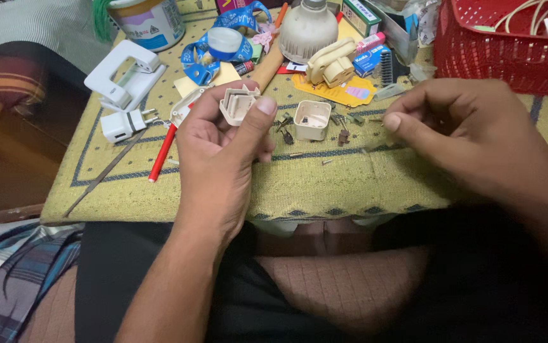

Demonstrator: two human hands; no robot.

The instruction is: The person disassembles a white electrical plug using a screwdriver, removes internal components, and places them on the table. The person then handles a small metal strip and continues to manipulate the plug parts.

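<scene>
**A low table under a yellow cloth**

A low table [350,190] stands covered by a yellow woven cloth [325,181] with dark blue border lines and small diamonds along its front edge. Left of the table lies a dark brown floor [7,171], with a plaid cushion [1,82] on it and a grey fabric [39,22] behind. Light falls evenly, warm and dim.

Two hands, left [220,149] and right [471,136]; two beige plug shells, one held [239,103], one lying [312,119]; one red basket [509,44]; one red pen [161,154]; one white charger [118,125].
</scene>
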